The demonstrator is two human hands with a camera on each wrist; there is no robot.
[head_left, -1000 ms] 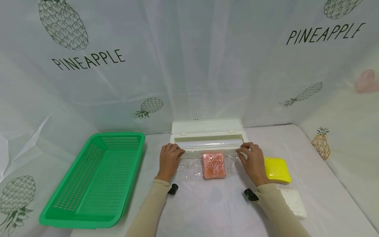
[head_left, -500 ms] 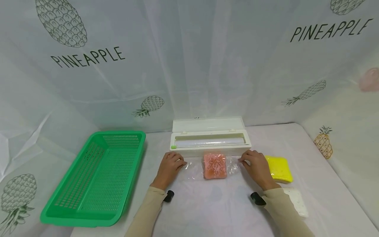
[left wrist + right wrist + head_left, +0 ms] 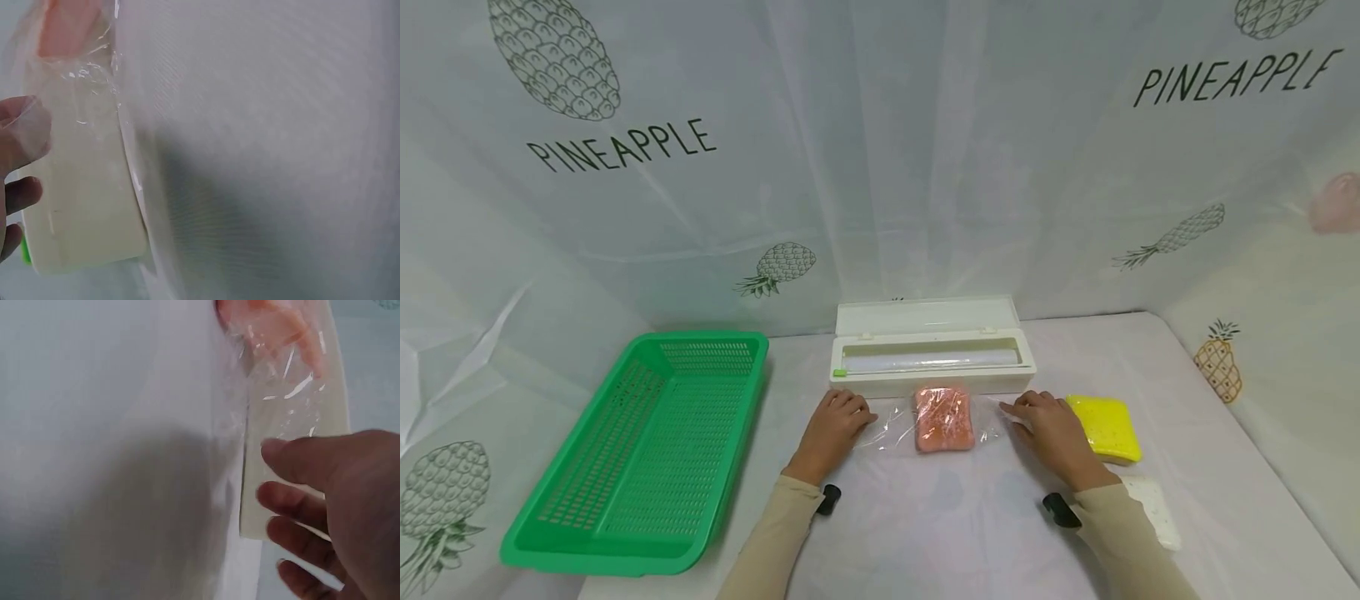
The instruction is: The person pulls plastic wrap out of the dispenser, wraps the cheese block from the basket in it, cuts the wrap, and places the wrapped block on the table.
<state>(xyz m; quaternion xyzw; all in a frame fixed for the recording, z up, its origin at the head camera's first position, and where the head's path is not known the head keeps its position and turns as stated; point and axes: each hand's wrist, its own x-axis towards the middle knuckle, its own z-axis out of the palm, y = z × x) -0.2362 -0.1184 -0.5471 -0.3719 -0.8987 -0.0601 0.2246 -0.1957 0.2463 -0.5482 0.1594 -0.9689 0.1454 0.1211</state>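
Observation:
A pink, sponge-like block (image 3: 943, 419) lies on the table under clear plastic wrap (image 3: 891, 422), whose loose ends spread out to both sides. At its left end, my left hand (image 3: 835, 429) pinches the wrap; in the left wrist view the film (image 3: 81, 94) stretches over the thumb tip. My right hand (image 3: 1054, 433) hovers by the right end, its fingers parted and loosely bent in the right wrist view, with nothing between thumb and fingers (image 3: 294, 503). Just behind the block stands a white wrap dispenser (image 3: 928, 385), lid raised, with a film roll (image 3: 932, 360) inside.
A green perforated basket (image 3: 700, 550) stands on the left of the table. Beyond my right hand lie a yellow block (image 3: 1105, 427) and a white block (image 3: 1153, 508), partly hidden by the sleeve. A pineapple-print curtain (image 3: 895, 167) hangs behind the table.
Both hands have come down from the dispenser's front edge toward me. The right fingers have let go of the wrap and parted. A green slider at the dispenser's left end has come into view.

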